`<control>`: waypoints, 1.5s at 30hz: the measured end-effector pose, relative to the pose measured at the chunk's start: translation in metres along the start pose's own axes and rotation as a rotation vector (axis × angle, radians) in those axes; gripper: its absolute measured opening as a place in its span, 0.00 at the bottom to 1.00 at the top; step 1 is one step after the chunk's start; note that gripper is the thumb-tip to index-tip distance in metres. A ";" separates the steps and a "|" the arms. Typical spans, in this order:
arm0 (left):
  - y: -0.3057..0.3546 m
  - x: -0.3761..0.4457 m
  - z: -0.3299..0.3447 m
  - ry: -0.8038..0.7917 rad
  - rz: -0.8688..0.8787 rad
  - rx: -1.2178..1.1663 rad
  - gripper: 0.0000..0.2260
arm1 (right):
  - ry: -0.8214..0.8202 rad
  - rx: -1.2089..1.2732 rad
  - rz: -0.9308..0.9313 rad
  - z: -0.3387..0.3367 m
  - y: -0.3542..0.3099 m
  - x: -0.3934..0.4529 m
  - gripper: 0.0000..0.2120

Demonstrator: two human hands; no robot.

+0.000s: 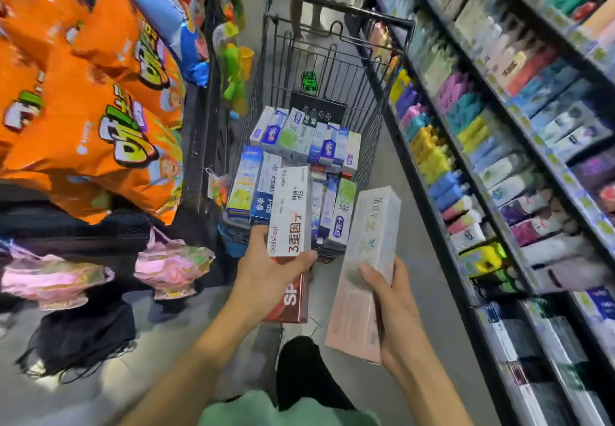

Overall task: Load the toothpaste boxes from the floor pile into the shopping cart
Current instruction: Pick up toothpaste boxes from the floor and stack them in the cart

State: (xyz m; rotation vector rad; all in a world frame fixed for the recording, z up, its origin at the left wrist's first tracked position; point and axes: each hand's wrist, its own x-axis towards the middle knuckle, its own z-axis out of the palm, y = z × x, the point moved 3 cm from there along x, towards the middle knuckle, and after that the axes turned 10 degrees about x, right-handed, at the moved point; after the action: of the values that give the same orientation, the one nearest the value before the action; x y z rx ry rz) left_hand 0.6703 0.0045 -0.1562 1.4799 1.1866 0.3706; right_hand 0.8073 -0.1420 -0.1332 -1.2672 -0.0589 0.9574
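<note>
Store aisle, head view looking down. Left hand (266, 269) grips a white-and-red box (290, 212), thumb across its front face, fingers curled behind; the box's top end reaches over the near edge of the cart (332, 43). Right hand (389, 296) grips a pale box (369, 252) with a green top and pinkish bottom, thumb on the front, fingers wrapped round the right edge. This box is held just right of the cart's near corner, tilted slightly right. The two hands are apart, each clamped on its own box, side by side in front of the cart.

The cart stands in the aisle ahead, its basket already holding many toothpaste boxes (299, 146) in two rough rows, mostly blue, white and green, lying lengthwise. The floor pile is out of sight.

Shelves (499, 159) with blurred packaged goods run along the right. Orange bags (83, 93) are stacked at left, pink packs (166, 266) below them. Another person's legs (306, 16) stand beyond the cart. A green shirt (286, 409) and a dark trouser leg (306, 369) show at bottom.
</note>
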 end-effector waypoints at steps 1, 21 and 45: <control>0.000 0.014 0.001 0.020 -0.003 0.050 0.22 | -0.001 -0.024 0.003 0.003 -0.001 0.015 0.28; -0.027 0.251 0.061 0.057 -0.095 1.111 0.31 | 0.065 -0.260 0.063 0.025 0.022 0.266 0.43; -0.084 0.298 0.051 0.112 0.230 1.303 0.34 | 0.116 -0.543 0.215 0.031 0.086 0.314 0.47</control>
State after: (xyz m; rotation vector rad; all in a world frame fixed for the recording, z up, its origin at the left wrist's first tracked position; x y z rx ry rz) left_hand 0.8025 0.2055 -0.3571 2.7406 1.4104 -0.2721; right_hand 0.9390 0.0794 -0.3352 -1.8559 -0.0976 1.0909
